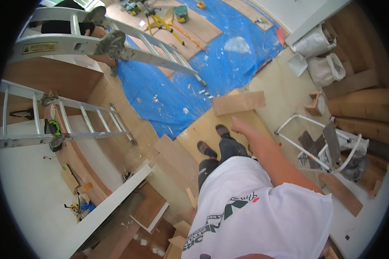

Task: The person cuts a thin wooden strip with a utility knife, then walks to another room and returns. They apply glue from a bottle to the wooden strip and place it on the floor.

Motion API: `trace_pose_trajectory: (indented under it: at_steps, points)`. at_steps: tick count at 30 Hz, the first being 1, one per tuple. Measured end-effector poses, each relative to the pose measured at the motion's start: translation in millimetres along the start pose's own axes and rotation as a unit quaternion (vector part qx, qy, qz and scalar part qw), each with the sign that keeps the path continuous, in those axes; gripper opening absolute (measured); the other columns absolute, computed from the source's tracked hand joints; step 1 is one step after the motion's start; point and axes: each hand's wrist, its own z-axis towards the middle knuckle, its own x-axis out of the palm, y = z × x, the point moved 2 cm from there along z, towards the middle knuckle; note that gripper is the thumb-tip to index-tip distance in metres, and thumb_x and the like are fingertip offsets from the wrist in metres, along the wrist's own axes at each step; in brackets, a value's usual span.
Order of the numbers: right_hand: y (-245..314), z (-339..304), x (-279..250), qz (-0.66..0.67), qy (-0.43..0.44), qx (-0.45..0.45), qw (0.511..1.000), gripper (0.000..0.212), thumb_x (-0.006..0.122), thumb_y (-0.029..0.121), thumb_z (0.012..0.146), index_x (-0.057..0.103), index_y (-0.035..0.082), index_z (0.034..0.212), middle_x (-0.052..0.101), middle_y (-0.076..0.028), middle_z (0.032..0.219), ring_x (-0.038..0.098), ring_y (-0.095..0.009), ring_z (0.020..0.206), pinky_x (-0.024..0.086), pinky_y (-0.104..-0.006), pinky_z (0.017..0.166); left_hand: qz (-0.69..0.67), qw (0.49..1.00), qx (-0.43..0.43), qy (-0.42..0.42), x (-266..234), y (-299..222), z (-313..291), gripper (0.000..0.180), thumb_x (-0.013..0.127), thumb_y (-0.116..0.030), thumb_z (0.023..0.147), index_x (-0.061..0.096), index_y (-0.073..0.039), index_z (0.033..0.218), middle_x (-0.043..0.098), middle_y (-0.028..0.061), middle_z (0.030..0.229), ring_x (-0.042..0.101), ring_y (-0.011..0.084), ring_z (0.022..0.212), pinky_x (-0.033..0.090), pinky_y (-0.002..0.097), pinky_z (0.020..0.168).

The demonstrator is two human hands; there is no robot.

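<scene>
Plywood offcut just beyond an outstretched right hand

Seen from above, the person's right hand reaches out, empty, fingers together. The rectangular plywood offcut lies on the floor just beyond that hand, beside the blue tarpaulin. Left hand unseen.
</scene>
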Motion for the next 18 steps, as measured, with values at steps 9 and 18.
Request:
trace_pose_trajectory:
  at_steps: [9,18]
  points:
    - [-44,-6,-11,0.122,0.049,-0.006,0.991,0.044,0.059,0.018,0.079,0.057,0.001,0.120,0.063,-0.015,0.072,0.062,-0.023,0.059,0.049,-0.0369,0.048,-0.001,0.998,0.027,-0.051,34,-33,29,0.030,0.052,-0.023,0.087,0.058,0.006,0.091,0.057,0.0251,0.080,0.054,0.0418,0.078,0.043,0.0473,0.068]
    - [-145,-15,-12,0.013,0.028,0.002,1.000,0.037,0.061,0.023,0.073,0.066,-0.002,0.099,0.066,-0.024,0.094,0.066,-0.037,0.081,0.053,-0.0411,0.074,-0.088,0.990,-0.089,-0.069,33,-87,54,0.029,0.054,-0.026,0.084,0.065,-0.001,0.091,0.059,0.0288,0.085,0.058,0.0431,0.081,0.044,0.0484,0.071]
